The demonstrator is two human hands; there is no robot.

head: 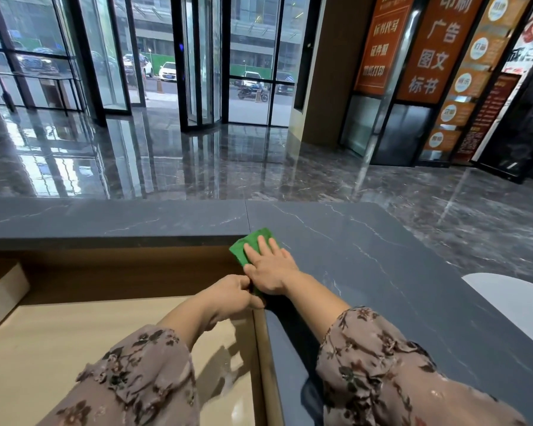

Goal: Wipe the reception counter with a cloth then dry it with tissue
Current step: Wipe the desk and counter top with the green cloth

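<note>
Green folded cloth [246,245] sits mid-frame, on the inner corner of the dark grey veined stone reception counter [366,256], right where the top turns.

Right hand [271,269] lies flat on it, palm down. Fingers [263,245] are straight and slightly apart, likely to spread pressure so the whole pad stays in contact during a stroke.

Left hand [231,292] is just below and left of it, at the counter's inner edge, with fingers curled tight. Can't tell if it's clamped on a hanging tail of the cloth or on the edge itself. Either way it reads as an anchor to stop the cloth bunching.

Looks like the wipe stage, with drying not started. No tissue that I can identify; the white rounded object [511,302] at the right edge is unclear.

The beige lower desk [74,327] at lower left isn't being touched.
</note>
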